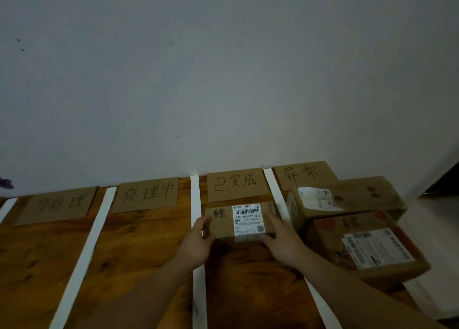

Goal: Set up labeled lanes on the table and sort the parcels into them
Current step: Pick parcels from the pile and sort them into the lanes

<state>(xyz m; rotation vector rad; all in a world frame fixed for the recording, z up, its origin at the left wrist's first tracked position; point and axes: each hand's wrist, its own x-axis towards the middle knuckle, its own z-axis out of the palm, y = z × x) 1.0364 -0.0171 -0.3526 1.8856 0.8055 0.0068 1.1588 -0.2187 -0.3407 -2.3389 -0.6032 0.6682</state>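
Wooden worktop (pixel 139 254) pushed up against a plain grey-white wall (pixel 223 80), dim light. White tape strips (pixel 84 249) run from the wall toward the near edge and split the surface into lanes. At the head of each lane, against the wall, lies a flat cardboard label with handwritten characters: first label (pixel 59 204) is blurred, second label (pixel 146 194), third label (pixel 236 184), fourth label (pixel 301 174). The small parcel (pixel 246 223), brown with a white barcode sticker on top, sits in the third lane just below its label. Both hands are on it: the left hand (pixel 196 241) has fingers curled round its left end, over a tape strip, and the right hand (pixel 283 241) clasps its right end. Can't tell whether it rests on the wood or is slightly lifted. In the fourth lane are two larger boxes, the rear box (pixel 347 199) and the front box (pixel 367 249), close together, both with stickers and reaching the worktop's right edge. There is a dark purple smudge (pixel 6 183) low on the wall at far left, and a dark opening (pixel 444 179) at far right.
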